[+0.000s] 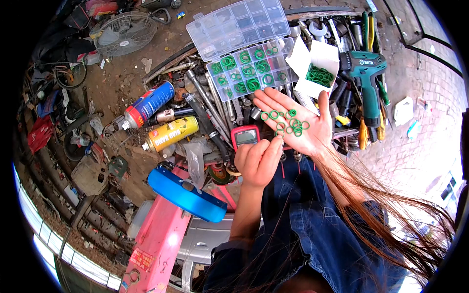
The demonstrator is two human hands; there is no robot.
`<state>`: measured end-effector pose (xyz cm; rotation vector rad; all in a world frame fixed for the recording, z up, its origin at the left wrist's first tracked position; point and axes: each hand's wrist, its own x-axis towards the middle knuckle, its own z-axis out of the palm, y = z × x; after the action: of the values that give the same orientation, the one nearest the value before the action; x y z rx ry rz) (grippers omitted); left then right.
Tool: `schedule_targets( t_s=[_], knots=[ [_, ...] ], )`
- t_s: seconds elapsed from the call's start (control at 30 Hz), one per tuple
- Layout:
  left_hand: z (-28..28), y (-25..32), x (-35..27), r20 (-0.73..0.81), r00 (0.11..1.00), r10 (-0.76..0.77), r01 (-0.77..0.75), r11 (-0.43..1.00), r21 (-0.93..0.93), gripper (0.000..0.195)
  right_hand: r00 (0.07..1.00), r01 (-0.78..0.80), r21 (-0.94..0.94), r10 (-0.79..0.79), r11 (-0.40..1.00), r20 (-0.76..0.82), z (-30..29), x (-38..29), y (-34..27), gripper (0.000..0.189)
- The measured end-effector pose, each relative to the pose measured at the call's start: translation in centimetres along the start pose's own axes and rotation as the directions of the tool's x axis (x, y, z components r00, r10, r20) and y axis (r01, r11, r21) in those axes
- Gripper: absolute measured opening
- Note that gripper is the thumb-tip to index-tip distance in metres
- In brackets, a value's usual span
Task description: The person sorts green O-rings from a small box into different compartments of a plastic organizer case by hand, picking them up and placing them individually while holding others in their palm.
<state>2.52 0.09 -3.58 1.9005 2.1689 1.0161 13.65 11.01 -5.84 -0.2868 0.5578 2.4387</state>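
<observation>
My right hand [298,121] lies palm up with its fingers stretched out, bearing a loose group of green O-rings [297,128]. Thumb and forefinger of my left hand [258,157] are pinched at the palm's near edge, on one green O-ring [279,133]; its other fingers are curled. Just beyond the hands, a clear plastic compartment box [234,81] has its lid [238,27] folded back, with green O-rings sorted in several compartments. To its right, a small white cardboard box [328,51] stands with its flaps up and more green O-rings [319,75] inside.
Wrenches [318,31] and sockets crowd beneath the boxes. A SATA cordless drill [370,80] lies right. Near my left hand are a red-cased meter [245,135], a yellow spray can [172,133] and a blue spray can [150,104]. A blue curved part [187,196] rests on a pink beam [157,234].
</observation>
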Motion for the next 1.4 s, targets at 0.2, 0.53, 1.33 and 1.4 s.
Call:
schedule_targets(
  t_s=[0.2,0.53,1.33,1.4],
  knots=[
    [0.2,0.2,-0.3,0.001,1.0,0.017,-0.017,1.0,-0.007,0.028,1.0,0.002,0.149,-0.002,0.989,0.001,-0.2,0.1,0.1,0.115],
    [1.5,2.0,-0.4,0.085,0.992,0.089,-0.079,0.991,-0.11,0.023,0.998,-0.057,0.147,0.051,0.987,0.046,-0.7,0.5,0.2,0.115],
    [0.7,3.1,-0.2,0.107,0.981,-0.164,0.162,0.986,0.027,0.034,0.996,-0.054,0.119,0.046,0.991,0.077,-0.6,0.5,-0.6,0.115],
    [1.1,3.0,-0.4,0.114,0.976,-0.186,0.189,0.982,-0.015,0.034,0.995,-0.055,0.096,0.047,0.994,0.087,-0.6,0.6,-0.6,0.114]
  ],
)
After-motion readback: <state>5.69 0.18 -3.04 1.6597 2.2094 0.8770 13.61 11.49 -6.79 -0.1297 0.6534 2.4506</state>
